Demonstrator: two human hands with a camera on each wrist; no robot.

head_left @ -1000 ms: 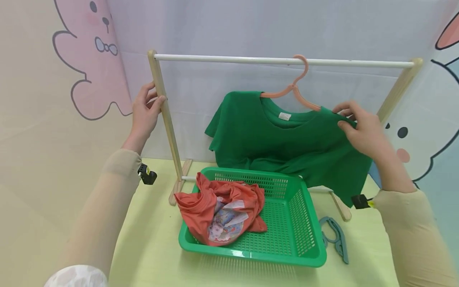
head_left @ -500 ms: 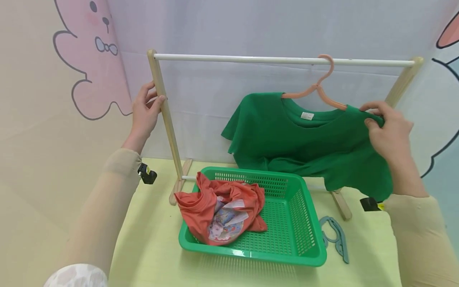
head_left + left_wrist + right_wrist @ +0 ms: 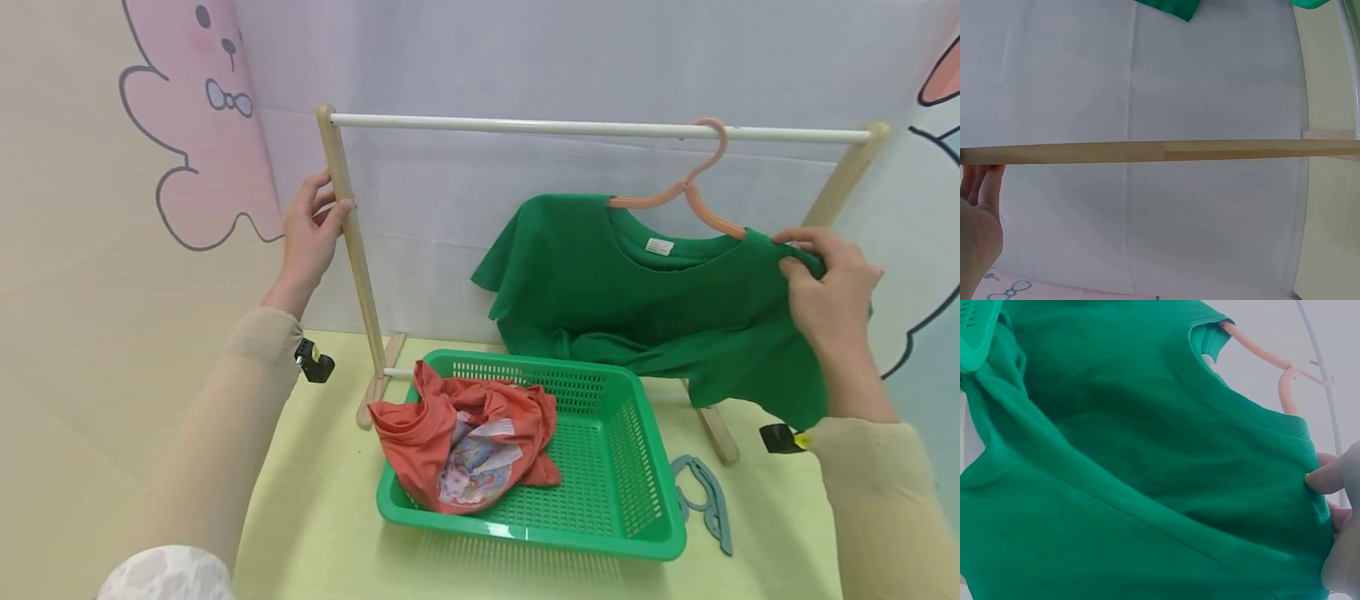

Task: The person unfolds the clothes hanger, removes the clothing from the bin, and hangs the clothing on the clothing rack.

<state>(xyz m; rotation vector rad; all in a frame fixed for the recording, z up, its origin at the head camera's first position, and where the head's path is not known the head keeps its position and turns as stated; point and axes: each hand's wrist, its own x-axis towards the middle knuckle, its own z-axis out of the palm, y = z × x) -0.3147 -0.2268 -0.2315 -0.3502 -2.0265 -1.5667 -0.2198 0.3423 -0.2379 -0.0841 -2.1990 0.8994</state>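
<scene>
A green T-shirt hangs on a pink hanger, whose hook sits over the white rail of a small clothes rack. My right hand pinches the shirt at its right shoulder, thumb in front; the right wrist view shows the same thumb on the green T-shirt. With fingers and thumb, my left hand grips the rack's left wooden post. In the left wrist view the wooden post runs across, with the left hand at its end.
Below the shirt stands a green plastic basket with a crumpled red garment in its left part. A grey-green folding hanger lies on the yellow tabletop right of the basket. The rack's right post is behind the right hand.
My right hand has moved right, and the green T-shirt and its hanger have slid right along the rail. The left hand keeps its grip on the post.
</scene>
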